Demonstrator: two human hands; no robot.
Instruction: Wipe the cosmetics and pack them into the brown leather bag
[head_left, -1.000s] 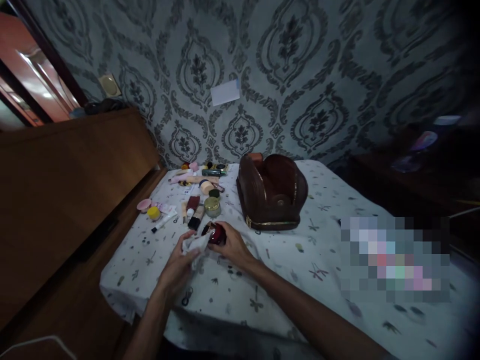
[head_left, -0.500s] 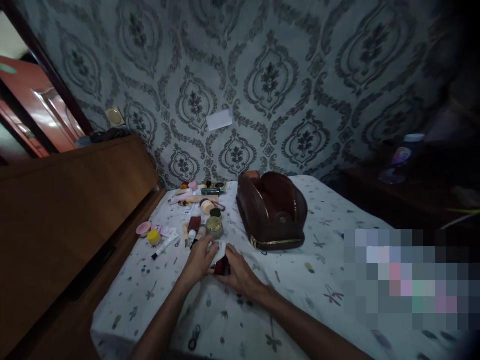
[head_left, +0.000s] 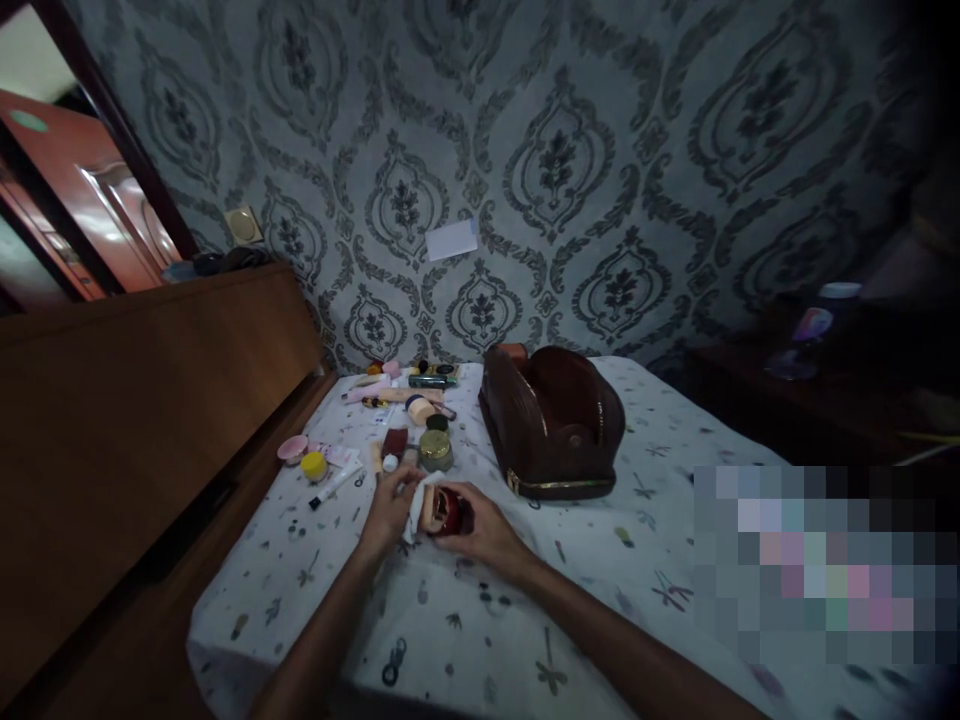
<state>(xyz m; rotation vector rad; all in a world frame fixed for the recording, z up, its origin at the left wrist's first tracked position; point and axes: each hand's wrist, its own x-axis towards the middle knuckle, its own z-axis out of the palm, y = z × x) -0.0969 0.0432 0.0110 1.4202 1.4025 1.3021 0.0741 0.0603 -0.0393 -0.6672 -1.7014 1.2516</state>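
My right hand (head_left: pixel 484 530) is wrapped round a dark red container (head_left: pixel 448 510) with a pale, shiny end, held low over the printed sheet. My left hand (head_left: pixel 390 505) pinches a white cloth or tissue (head_left: pixel 417 508) against the container's left end. Just beyond my hands stands a jar with a gold lid (head_left: pixel 435 448). A dark red item (head_left: pixel 394 442) lies to its left. To the right sits a brown bag (head_left: pixel 555 430), its top open.
Several cosmetics lie toward the wall, including a green tube (head_left: pixel 431 381). A yellow-lidded jar (head_left: pixel 313 465) and a pink round case (head_left: pixel 292 449) are at the left. A wooden headboard (head_left: pixel 165 390) borders the bed's left side. A bottle (head_left: pixel 806 335) stands at the far right.
The dark red container has turned and shows more of itself between my hands. The white cloth has moved to its left side, with my left hand. The view has shifted slightly.
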